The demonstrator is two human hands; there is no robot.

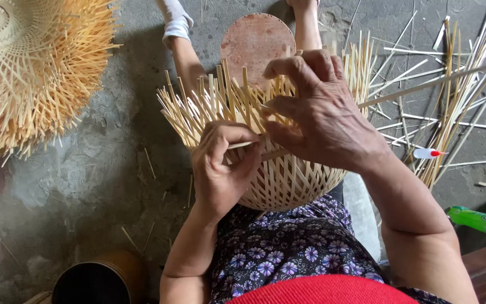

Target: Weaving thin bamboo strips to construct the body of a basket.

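Bamboo basket, half woven, rests on the person's lap above the concrete floor, loose stakes fanning outward. Left hand pinches a thin bamboo strip; right hand pinches upright stakes at the weave edge. Judged light, springy and splintery, the basket is best gripped at the woven wall, not the brittle tips.

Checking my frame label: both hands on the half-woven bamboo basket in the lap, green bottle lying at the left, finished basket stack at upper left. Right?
One thing is off: the green bottle lies at the right, not the left, as the head view shows. The rest holds: the left hand and right hand work the half-woven bamboo basket in the lap, and the finished basket stack sits at upper left.
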